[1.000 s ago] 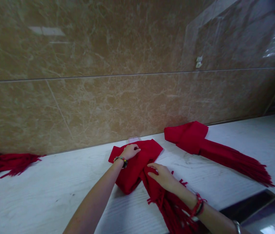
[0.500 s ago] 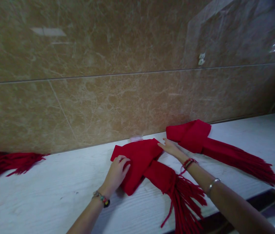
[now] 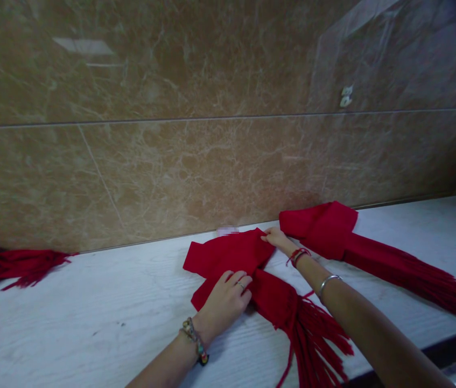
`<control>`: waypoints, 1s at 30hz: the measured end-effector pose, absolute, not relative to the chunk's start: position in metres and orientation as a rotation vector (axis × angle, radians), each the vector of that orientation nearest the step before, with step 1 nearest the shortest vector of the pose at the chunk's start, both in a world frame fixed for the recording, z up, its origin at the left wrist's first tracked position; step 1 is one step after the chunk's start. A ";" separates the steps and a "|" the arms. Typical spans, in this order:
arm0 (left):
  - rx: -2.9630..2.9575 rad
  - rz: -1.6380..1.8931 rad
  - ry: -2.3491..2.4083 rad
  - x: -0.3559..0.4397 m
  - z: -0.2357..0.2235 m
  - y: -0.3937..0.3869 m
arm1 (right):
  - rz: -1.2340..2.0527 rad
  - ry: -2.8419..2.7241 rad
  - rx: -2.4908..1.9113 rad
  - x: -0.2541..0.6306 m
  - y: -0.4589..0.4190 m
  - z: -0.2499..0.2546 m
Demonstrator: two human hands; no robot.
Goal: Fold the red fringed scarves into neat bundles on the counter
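Observation:
A folded red scarf (image 3: 222,253) with a fringed end lies on the white wood-grain table (image 3: 102,302), its folds crossing in the middle. My left hand (image 3: 228,302) lies over the scarf's lower fold, with its bent fingers gripping the cloth; the thumb is mostly hidden. At the upper right corner, my right hand (image 3: 276,238) pinches the scarf's edge between thumb and fingers. The fringe (image 3: 316,339) hangs toward the table's front edge. Behind the top fold a small pale label or card (image 3: 228,231) shows, partly blurred.
To the right lies another folded red scarf (image 3: 324,231), its long fringed end pointing to the lower right. Part of a red fringed scarf (image 3: 13,261) shows at the left edge. A brown marble wall (image 3: 171,172) rises along the table's back, with small white fittings (image 3: 346,97).
My left hand has moved right across the scarf, and its lower flap now shows farther left under the hand. My right hand's fingers have closed on the upper right corner. The view has shifted slightly.

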State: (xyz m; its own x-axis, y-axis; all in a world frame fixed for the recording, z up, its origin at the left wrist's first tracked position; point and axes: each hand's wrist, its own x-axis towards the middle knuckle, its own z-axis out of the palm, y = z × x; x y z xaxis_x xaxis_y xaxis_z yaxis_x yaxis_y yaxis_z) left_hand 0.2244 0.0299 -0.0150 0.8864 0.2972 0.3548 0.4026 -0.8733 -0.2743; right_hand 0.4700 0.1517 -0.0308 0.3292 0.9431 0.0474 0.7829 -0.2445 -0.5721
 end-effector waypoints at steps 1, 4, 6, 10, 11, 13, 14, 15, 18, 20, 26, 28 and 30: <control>-2.729 -0.426 -0.487 0.225 -0.015 0.031 | 0.417 -1.509 -2.095 0.470 0.153 -0.032; -2.847 -0.379 -0.410 0.219 -0.014 0.030 | 0.408 -1.501 -2.091 0.471 0.155 -0.036; -2.904 -0.379 -0.418 0.211 -0.015 0.028 | 0.406 -1.497 -2.096 0.472 0.158 -0.037; -2.953 -0.437 -0.456 0.198 -0.022 0.014 | 0.391 -1.484 -2.116 0.470 0.166 -0.038; -2.962 -0.453 -0.473 0.196 -0.023 0.010 | 0.387 -1.483 -2.118 0.469 0.168 -0.038; -3.001 -0.485 -0.497 0.191 -0.020 0.003 | 0.384 -1.489 -2.117 0.466 0.169 -0.040; -3.038 -0.494 -0.497 0.189 -0.016 0.001 | 0.383 -1.494 -2.113 0.465 0.169 -0.041; -3.079 -0.504 -0.500 0.185 -0.012 0.002 | 0.384 -1.498 -2.110 0.465 0.168 -0.041; -3.103 -0.648 -0.688 0.173 0.003 0.020 | 0.383 -1.501 -2.108 0.466 0.165 -0.041; -2.964 -0.831 -0.982 0.165 0.006 0.041 | 0.381 -1.499 -2.111 0.469 0.162 -0.039; -3.155 -0.549 -0.951 0.145 -0.006 0.079 | 0.330 -1.486 -2.109 0.469 0.164 -0.035; -3.195 -0.539 -0.962 0.137 -0.008 0.073 | 0.313 -1.482 -2.103 0.467 0.166 -0.035; -3.233 -0.507 -0.976 0.127 -0.008 0.066 | 0.293 -1.476 -2.098 0.465 0.169 -0.033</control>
